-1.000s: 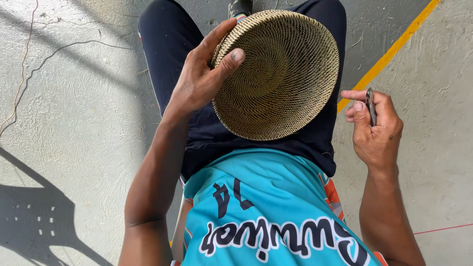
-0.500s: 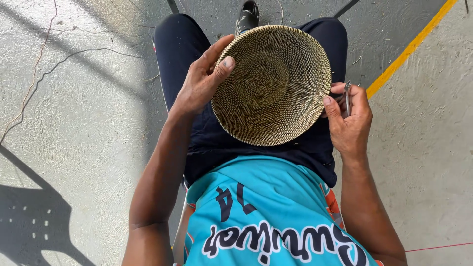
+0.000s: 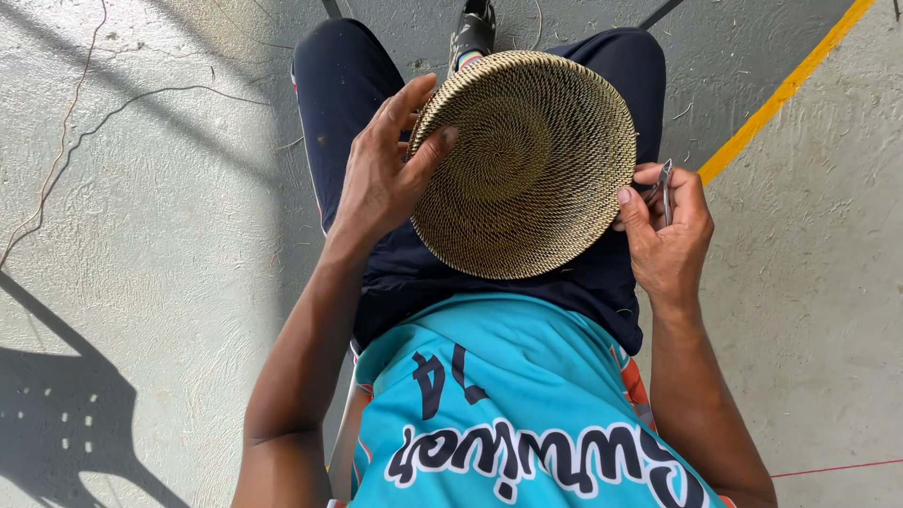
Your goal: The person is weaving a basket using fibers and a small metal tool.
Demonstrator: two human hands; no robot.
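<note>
Gripping 1 woven basket [image 3: 527, 165]: left hand [image 3: 381, 179] fingers clasp rim; right hand [image 3: 663, 235] fingers pinch 1 metal tool [image 3: 664, 181].

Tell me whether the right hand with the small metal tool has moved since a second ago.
Yes. The right hand has moved in toward the round woven straw basket and now touches its rim; before, it was apart, nearer the yellow floor line.

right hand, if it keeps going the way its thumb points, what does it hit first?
The right hand, gripping a small metal tool, points its thumb at the round woven straw basket. It would likely meet the basket's rim at once; contact may already exist.
</note>
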